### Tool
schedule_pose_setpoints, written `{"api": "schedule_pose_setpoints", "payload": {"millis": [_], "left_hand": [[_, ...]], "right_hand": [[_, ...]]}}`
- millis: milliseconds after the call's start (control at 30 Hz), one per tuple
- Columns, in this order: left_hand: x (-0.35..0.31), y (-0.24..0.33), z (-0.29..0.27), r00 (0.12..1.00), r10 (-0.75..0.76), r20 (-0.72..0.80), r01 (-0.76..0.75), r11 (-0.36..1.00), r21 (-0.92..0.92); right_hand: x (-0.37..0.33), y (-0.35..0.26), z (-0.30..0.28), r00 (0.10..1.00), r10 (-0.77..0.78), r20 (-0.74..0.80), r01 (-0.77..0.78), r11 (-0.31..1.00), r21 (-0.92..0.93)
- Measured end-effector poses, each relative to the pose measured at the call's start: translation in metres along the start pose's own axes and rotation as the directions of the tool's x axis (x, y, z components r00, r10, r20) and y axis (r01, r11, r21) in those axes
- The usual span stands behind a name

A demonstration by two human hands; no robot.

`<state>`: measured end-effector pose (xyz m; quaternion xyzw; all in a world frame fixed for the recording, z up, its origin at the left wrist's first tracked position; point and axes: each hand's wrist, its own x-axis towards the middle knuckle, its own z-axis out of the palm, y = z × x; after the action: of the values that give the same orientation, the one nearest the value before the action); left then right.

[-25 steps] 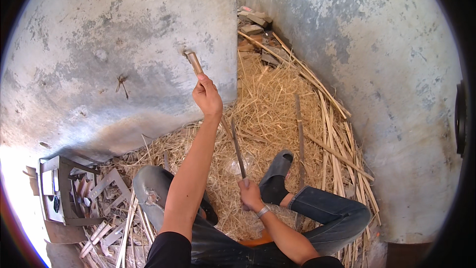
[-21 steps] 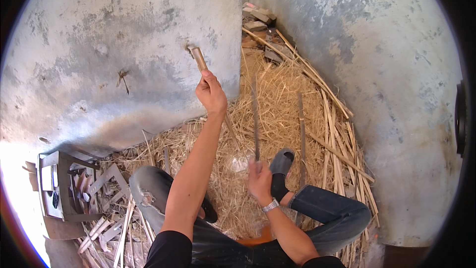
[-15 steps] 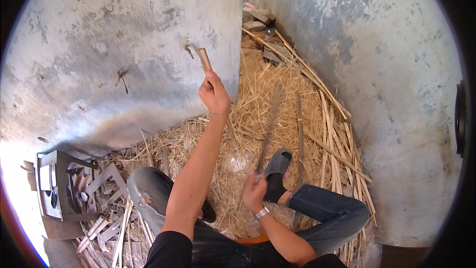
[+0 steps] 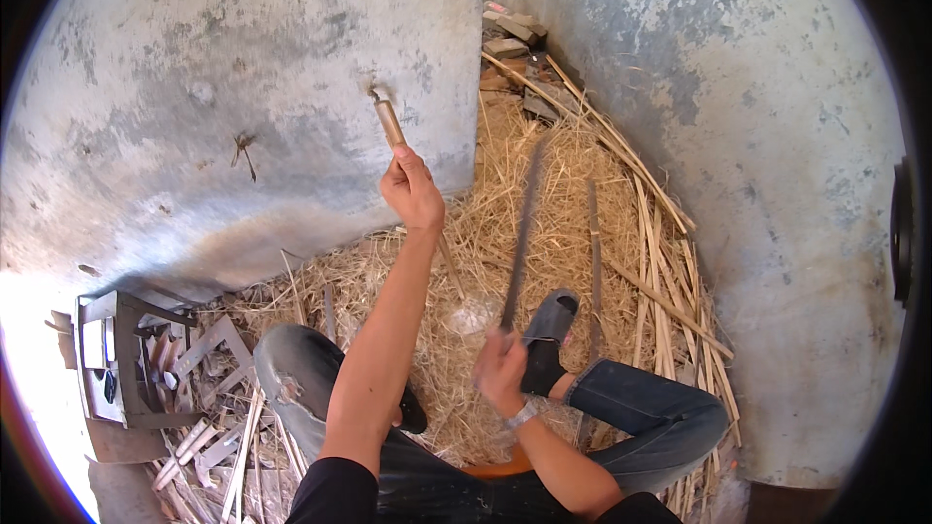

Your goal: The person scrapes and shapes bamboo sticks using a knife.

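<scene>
In my left hand, raised before the pale wall, is a split bamboo strip, gripped with closed fingers. Its broad upper end sticks out above the fist. A thin length in line with it, probably the same strip, shows past my forearm and slants down to the straw. Lower and to the right, my right hand, wearing a metal watch, closes round the near end of a long dark blade. That blade points up and away, blurred by motion, apart from the bamboo. My fingers hide its handle.
Shavings and straw cover the floor between two walls. Long bamboo strips lie along the right wall, near a dark flat bar. Bricks are stacked in the far corner. A small wooden stool stands at left. My legs are bent at the sides.
My left hand has shifted slightly left, and the bamboo's upper end has turned and moved left with it. The blade in my right hand has swung a little upward.
</scene>
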<state>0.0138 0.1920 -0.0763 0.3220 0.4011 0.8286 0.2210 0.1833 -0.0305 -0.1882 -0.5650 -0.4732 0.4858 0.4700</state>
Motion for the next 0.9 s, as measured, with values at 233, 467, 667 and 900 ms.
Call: {"api": "schedule_pose_setpoints", "payload": {"millis": [233, 467, 667, 900], "left_hand": [[0.009, 0.003, -0.035, 0.985, 0.052, -0.162, -0.056, 0.998, -0.022], [-0.007, 0.007, -0.01, 0.994, 0.04, -0.103, -0.04, 0.999, -0.003], [-0.02, 0.006, -0.012, 0.995, 0.009, -0.101, -0.006, 1.0, 0.022], [-0.016, 0.004, 0.002, 1.0, 0.005, -0.007, -0.005, 0.997, -0.076]], "right_hand": [[-0.008, 0.002, -0.011, 0.861, 0.475, 0.183, -0.454, 0.879, -0.144], [-0.03, 0.078, -0.029, 0.951, -0.23, 0.205, 0.304, 0.804, -0.511], [0.004, 0.061, -0.046, 0.996, 0.091, 0.012, -0.078, 0.905, -0.419], [-0.026, 0.038, -0.024, 0.998, 0.027, -0.057, -0.032, 0.995, -0.097]]}}
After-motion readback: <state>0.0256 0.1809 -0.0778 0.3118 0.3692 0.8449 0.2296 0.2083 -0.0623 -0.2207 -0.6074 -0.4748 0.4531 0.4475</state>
